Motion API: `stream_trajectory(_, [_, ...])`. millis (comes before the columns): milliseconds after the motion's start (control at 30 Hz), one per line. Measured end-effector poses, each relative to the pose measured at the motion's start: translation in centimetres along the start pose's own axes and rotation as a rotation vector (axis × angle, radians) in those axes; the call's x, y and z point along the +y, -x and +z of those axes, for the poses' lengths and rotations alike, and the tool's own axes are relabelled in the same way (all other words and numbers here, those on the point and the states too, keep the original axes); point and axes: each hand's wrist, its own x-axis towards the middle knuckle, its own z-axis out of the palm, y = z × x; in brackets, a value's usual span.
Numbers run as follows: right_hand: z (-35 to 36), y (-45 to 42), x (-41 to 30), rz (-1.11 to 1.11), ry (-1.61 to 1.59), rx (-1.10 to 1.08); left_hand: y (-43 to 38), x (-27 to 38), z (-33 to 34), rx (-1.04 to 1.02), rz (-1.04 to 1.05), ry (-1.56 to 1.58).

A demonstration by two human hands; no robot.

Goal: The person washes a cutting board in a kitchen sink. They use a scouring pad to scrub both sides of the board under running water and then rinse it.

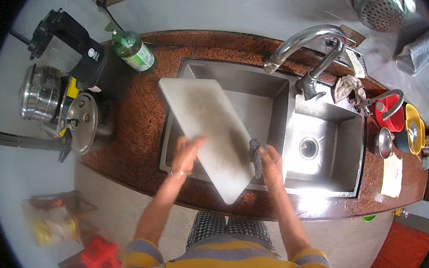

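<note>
A white rectangular cutting board (215, 126) with dark stains lies tilted over the larger basin of a steel double sink (287, 140). My left hand (186, 155), a bangle at its wrist, grips the board's left long edge. In my right hand (272, 164) is a grey metal scouring pad (257, 157), held at the board's right edge. The underside of the board and the left fingers beneath it are hidden. A tall chrome faucet (307, 31) arches behind the basins, and the smaller basin with its drain (308, 148) lies to the right.
A green dish soap bottle (139, 56), a black appliance (101, 66) and a steel pot (44, 93) stand left on the brown countertop (134, 127). To the right are a crumpled cloth (348, 88), a red basin (392, 115), a yellow colander (413, 130), a steel bowl (384, 143) and a pale cloth (392, 175).
</note>
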Motion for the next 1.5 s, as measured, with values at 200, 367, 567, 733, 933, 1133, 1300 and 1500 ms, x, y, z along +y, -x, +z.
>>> stream_trajectory(200, [1.8,0.6,-0.7,-0.029,-0.115,-0.004,6.0,-2.4,4.3,0.277,0.302,0.25])
stream_trajectory(367, [3.8,-1.3,1.4,-0.027,0.018,-0.109,6.0,-2.5,8.8,0.416,0.348,0.408])
stream_trajectory(567, [2.1,-6.1,3.1,0.04,-0.04,-0.097,4.8,-5.3,11.4,0.345,0.255,0.457])
stream_trajectory(733, [1.5,-6.4,4.5,0.055,-0.008,-0.1,3.9,-7.5,11.3,0.401,0.24,0.577])
stream_trajectory(933, [-0.2,-8.1,4.8,0.09,0.045,-0.136,2.8,-6.1,9.1,0.284,-0.052,0.747])
stream_trajectory(1133, [0.7,-7.8,4.9,0.086,0.226,-0.167,-2.5,-4.5,2.2,0.186,0.096,0.79])
stream_trajectory(1300, [1.0,-7.5,4.9,0.159,0.261,-0.159,-5.1,-2.5,-3.1,0.048,-0.054,0.849])
stream_trajectory(1500, [1.5,-6.6,5.8,0.226,0.415,-0.126,-7.4,-2.2,-6.9,-0.058,-0.278,0.813])
